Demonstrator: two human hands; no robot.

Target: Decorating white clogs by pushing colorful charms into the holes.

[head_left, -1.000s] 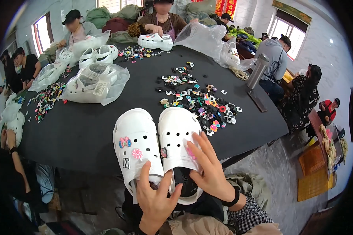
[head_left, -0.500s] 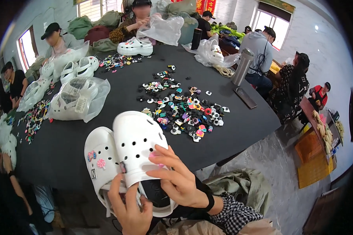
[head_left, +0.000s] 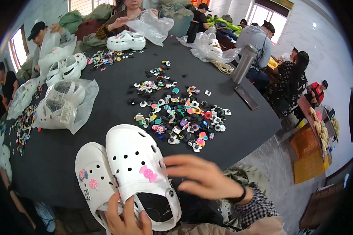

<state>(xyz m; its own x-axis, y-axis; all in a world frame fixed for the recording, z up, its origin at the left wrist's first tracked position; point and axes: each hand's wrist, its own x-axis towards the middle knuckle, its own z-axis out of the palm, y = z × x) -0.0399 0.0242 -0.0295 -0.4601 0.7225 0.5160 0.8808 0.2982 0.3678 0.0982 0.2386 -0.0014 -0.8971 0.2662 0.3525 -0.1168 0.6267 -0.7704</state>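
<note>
In front of me is a white clog (head_left: 126,141) with round holes, its toe pointing away. A pink candy-shaped charm (head_left: 148,173) sits on its upper, near the foot opening. My left hand (head_left: 123,220) grips the clog at the left edge of that opening. Beside it on the left, partly overlapped, lies the matching clog (head_left: 91,160), bearing a bow charm (head_left: 83,175), a pink lollipop charm (head_left: 93,183) and a dark-outlined charm (head_left: 87,194). At the clog's right side my right hand (head_left: 204,178) is open, fingers stretched out and slightly blurred, holding nothing I can see.
A pile of loose charms (head_left: 188,117) covers the middle of the black table (head_left: 239,133). Bagged clogs (head_left: 60,111) lie at the left. A steel flask (head_left: 245,64) and a phone (head_left: 246,98) are at the right edge. Across the table a person (head_left: 131,17) handles a plastic bag.
My right hand has moved off the clog's upper to the right, uncovering the candy charm. The clogs appear slightly lower and further left; my left hand still grips the clog.
</note>
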